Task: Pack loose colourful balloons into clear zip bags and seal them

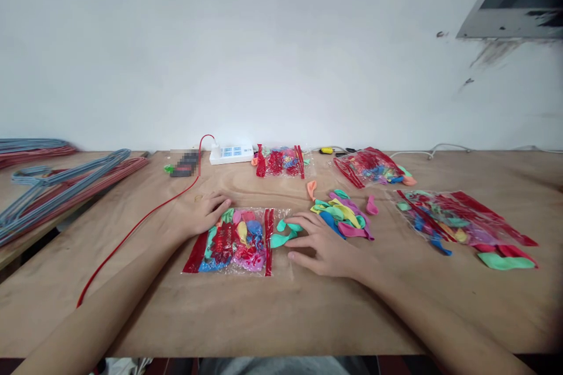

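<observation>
Lying between the hands, a balloon bag

My left grip and my right grip are bare human hands of five digits each. My left forearm and my right forearm are likewise uncovered, entering the view at 7 o'clock and 5 o'clock respectively. At 6 o'clock, along the lower frame edge, a grey fabric garment is visible; its type cannot be determined.

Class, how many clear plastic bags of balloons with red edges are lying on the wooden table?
4 balloon bags: one between the left hand and right hand, one beside the power strip, one at back right, one at far right.
</observation>
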The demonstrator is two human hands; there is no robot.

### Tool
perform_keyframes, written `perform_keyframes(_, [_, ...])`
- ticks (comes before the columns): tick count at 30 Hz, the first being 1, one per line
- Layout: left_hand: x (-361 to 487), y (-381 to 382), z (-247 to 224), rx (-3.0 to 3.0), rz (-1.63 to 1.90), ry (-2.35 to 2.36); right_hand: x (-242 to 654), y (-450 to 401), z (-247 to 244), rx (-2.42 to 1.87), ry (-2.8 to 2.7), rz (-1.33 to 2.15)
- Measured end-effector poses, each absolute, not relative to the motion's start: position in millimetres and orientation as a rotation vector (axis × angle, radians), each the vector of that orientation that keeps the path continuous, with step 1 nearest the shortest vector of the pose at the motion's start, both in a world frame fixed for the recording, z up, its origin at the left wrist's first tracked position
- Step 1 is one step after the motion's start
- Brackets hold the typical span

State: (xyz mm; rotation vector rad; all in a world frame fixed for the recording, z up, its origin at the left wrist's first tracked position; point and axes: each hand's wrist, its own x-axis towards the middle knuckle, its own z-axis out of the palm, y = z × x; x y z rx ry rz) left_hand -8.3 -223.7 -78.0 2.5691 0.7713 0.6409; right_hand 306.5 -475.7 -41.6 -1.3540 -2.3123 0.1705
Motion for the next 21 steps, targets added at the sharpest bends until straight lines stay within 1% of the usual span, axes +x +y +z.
perform_keyframes(6, [-7.6,-227.0,-73.3,2.574,0.648,0.751,300.7,-475.1,-45.4,-1.460,-2.240,0.094])
perform_keyframes(11, [-7.1,-227.9,-72.6,2.571,0.657,0.758,294.8,-472.8,-47.4,-1.477,-2.254,0.103])
perform_keyframes(13, [-7.1,-227.3,-73.1,2.576,0.654,0.750,291.3,-472.7,-47.0,-1.453,-2.263,0.106])
perform_keyframes(18, [-7.6,-226.5,-73.8,2.582,0.646,0.752,282.8,-474.5,-46.0,-1.225,-2.322,0.086])
perform_keyframes(21, [-7.9,-227.0,-72.8,2.582,0.632,0.763,283.6,-474.2,-47.2,-1.258,-2.265,-0.005])
